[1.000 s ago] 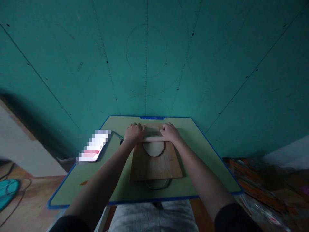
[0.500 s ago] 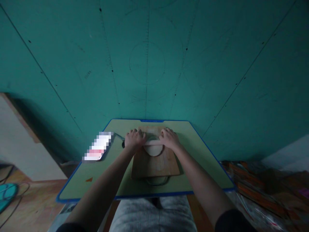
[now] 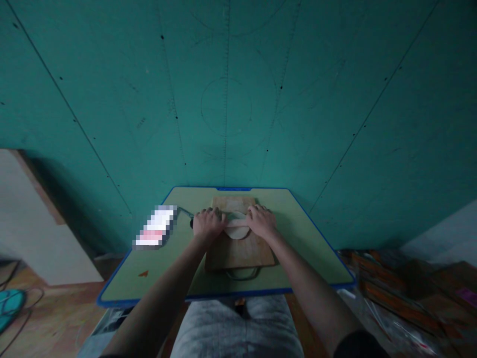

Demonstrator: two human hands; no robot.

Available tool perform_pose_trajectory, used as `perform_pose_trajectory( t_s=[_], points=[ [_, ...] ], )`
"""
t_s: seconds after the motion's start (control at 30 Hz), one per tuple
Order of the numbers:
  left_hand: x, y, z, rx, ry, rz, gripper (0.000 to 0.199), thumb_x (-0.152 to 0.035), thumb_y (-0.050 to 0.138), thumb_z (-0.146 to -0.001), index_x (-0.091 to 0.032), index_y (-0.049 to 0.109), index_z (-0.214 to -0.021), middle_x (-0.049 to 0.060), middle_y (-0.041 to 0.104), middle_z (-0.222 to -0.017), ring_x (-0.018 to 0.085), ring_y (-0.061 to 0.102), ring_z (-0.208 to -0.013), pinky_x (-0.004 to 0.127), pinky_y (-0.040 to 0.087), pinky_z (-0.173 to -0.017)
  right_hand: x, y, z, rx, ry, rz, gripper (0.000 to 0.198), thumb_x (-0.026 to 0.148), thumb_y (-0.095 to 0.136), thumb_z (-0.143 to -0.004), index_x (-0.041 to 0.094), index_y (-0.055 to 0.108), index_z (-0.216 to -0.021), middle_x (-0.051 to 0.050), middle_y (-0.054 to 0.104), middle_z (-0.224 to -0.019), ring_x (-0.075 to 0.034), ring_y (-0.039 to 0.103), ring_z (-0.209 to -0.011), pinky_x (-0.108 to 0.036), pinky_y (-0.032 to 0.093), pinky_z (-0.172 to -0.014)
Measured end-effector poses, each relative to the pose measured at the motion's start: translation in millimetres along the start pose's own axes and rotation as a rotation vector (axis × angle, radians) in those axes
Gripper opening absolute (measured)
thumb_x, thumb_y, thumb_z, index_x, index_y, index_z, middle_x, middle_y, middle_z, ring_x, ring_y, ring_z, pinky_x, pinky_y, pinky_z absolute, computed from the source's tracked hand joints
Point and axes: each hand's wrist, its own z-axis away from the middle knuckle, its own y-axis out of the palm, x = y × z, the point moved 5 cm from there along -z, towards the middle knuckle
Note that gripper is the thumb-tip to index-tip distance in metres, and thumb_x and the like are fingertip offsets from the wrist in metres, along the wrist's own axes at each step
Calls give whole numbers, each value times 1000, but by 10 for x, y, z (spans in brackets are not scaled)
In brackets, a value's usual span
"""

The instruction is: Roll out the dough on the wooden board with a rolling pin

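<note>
A pale rolling pin (image 3: 237,223) lies crosswise over a round, flat piece of dough (image 3: 238,233). My left hand (image 3: 209,221) is closed over the pin's left end, and my right hand (image 3: 261,220) is closed over its right end. Parts of the dough show both beyond the pin and on its near side. Underneath is a wooden cutting board (image 3: 238,256) with a metal handle (image 3: 243,273) at its near edge. The ends of the pin are hidden by my fingers.
The board rests on a pale green table (image 3: 305,248) with a blue rim. At the table's left lies a pixelated phone-like object (image 3: 155,226), and nearer a small orange triangle (image 3: 143,274). A green wall (image 3: 231,124) rises behind. Boxes (image 3: 443,278) sit on the right.
The rolling pin has moved slightly towards me over the dough, so more dough shows beyond it. Both hands still hold the pin. The camera view has shifted a little.
</note>
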Motion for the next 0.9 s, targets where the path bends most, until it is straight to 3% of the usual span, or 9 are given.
perform_pose_trajectory(
  t_s=[0.57,0.7,0.9],
  points=[
    [-49,-46,286,-102,19,19,39,-35,36,-97,-15,69,-98,15,71,-104,32,63,-102,41,45,-82,45,13,300,-77,-49,9,33,25,35,-101,23,68,-100,-5,73,-110,-20,61,-107,-30,42,-89],
    [-59,-52,364,-116,17,15,39,-37,35,-98,-16,68,-102,15,69,-108,32,61,-104,42,46,-83,43,30,370,-96,-66,-46,36,24,34,-101,22,69,-110,-5,69,-126,-20,56,-123,-30,40,-101],
    [-64,-39,489,-122,20,13,42,-39,35,-99,-16,65,-117,18,61,-132,33,56,-115,43,49,-86,35,63,494,-108,-75,-78,42,26,33,-102,18,64,-130,-5,61,-141,-22,44,-139,-31,31,-114]
  ],
)
